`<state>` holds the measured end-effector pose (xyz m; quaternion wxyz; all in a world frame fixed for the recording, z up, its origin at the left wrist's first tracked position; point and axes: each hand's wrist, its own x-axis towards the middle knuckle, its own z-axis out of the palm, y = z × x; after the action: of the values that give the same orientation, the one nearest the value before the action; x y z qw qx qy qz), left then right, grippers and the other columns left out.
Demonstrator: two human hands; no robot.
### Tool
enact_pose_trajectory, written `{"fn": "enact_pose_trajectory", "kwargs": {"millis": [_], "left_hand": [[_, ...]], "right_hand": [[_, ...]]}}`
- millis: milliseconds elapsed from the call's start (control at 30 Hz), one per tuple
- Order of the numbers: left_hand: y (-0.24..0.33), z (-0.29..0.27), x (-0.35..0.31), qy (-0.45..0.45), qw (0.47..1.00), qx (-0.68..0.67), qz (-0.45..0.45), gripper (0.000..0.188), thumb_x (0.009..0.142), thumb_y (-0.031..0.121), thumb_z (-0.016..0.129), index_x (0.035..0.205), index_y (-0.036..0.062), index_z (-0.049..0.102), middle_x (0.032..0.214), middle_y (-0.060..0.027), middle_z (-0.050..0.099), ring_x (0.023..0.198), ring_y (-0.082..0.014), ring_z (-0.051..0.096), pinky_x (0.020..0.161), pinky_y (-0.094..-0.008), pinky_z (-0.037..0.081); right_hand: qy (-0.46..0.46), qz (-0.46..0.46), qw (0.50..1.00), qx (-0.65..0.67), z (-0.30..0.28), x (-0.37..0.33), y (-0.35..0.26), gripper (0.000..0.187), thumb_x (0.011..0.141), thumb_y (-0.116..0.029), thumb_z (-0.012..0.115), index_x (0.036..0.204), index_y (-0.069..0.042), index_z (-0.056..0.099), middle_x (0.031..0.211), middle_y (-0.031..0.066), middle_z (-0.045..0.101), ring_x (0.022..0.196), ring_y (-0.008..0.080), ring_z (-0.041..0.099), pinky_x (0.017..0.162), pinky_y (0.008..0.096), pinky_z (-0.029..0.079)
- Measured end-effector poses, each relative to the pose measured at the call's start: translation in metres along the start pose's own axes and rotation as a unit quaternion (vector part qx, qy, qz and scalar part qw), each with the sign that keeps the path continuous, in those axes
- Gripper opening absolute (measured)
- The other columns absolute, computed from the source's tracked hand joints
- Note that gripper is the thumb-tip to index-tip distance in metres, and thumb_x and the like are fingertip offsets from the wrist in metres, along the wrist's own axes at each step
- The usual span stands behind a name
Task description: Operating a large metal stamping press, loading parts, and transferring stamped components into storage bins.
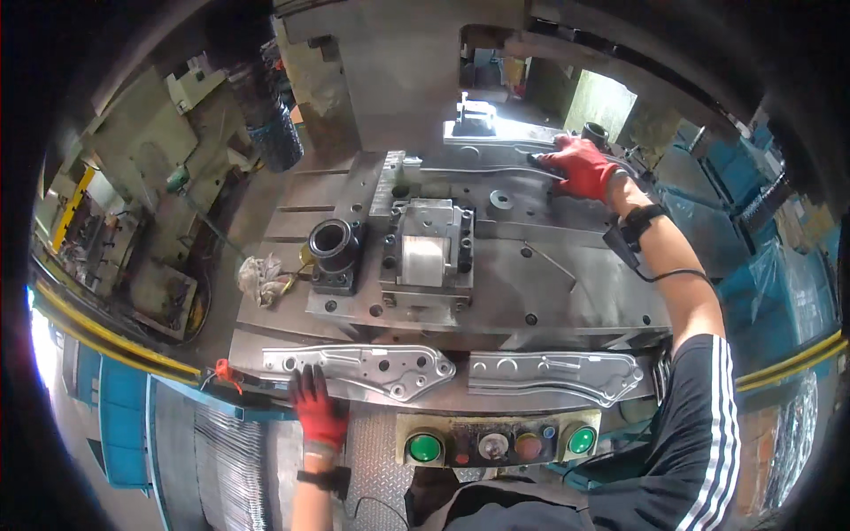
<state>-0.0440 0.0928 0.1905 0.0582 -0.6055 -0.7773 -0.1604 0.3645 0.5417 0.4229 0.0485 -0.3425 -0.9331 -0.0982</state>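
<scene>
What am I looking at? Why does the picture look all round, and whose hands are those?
The picture is taken from a person's head, looking down. A very wide fisheye lens bends the straight edges, so it looks round. There is no robot: the hands belong to the person wearing the camera, and both wear red gloves.

In front is a heavy metal table carrying a blocky metal fixture and a dark hollow cylinder. Along the near edge lie two long shaped parts: a left part and a right part. Below them is a panel with two big green buttons.

The left hand is open, its fingertips at the left part. The right hand reaches to a far part; I can't tell whether its grip is closed.
</scene>
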Motion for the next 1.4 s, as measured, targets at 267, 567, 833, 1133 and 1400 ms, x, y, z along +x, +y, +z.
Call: {"fn": "enact_pose_trajectory", "kwargs": {"millis": [267,567,833,1133,1400], "left_hand": [[-0.018,0.021,-0.059,-0.049,0.998,0.003,-0.036,0.076,0.072,0.021,0.063,0.140,0.0006,0.035,0.141,-0.0220,0.036,0.134,-0.0434,0.029,0.112,-0.0584,0.018],[0.030,0.075,-0.094,-0.253,0.914,-0.301,-0.097,0.078,0.072,0.027,0.078,0.135,0.0010,0.041,0.132,-0.0181,0.047,0.122,-0.0334,0.047,0.103,-0.0438,0.038],[0.082,0.125,-0.128,-0.233,0.756,-0.572,-0.217,0.081,0.065,-0.003,0.077,0.134,0.0027,0.035,0.126,-0.0107,0.054,0.113,-0.0224,0.055,0.097,-0.0364,0.046],[0.065,0.142,-0.137,-0.202,0.834,-0.439,-0.266,0.092,0.065,0.006,0.080,0.140,-0.0047,0.029,0.135,-0.0154,0.048,0.120,-0.0256,0.052,0.102,-0.0361,0.043],[0.059,0.161,-0.147,-0.197,0.862,-0.378,-0.275,0.105,0.062,0.017,0.084,0.144,-0.0082,0.023,0.143,-0.0204,0.041,0.128,-0.0271,0.045,0.106,-0.0331,0.037]], "right_hand": [[-0.090,0.039,0.995,0.026,0.033,0.042,-0.001,0.049,0.087,-0.033,0.066,0.133,-0.021,0.054,0.145,0.0204,0.038,0.133,0.0404,0.037,0.108,0.0455,0.033],[0.058,0.101,0.991,0.065,0.023,-0.093,-0.058,0.073,0.081,-0.039,0.067,0.142,-0.009,0.039,0.144,0.0275,0.035,0.135,0.0440,0.032,0.110,0.0488,0.029],[0.207,0.452,0.778,0.384,0.121,-0.457,-0.188,0.060,0.085,-0.021,0.066,0.137,-0.001,0.043,0.132,0.0215,0.052,0.123,0.0334,0.050,0.103,0.0430,0.038],[0.006,0.562,0.666,0.490,0.311,-0.521,-0.255,0.059,0.074,-0.023,0.080,0.119,0.002,0.052,0.101,0.0196,0.067,0.094,0.0290,0.065,0.078,0.0392,0.051],[0.011,0.541,0.667,0.512,0.250,-0.510,-0.251,0.048,0.074,-0.035,0.076,0.104,0.000,0.064,0.101,0.0228,0.066,0.097,0.0378,0.063,0.080,0.0438,0.051]]}}
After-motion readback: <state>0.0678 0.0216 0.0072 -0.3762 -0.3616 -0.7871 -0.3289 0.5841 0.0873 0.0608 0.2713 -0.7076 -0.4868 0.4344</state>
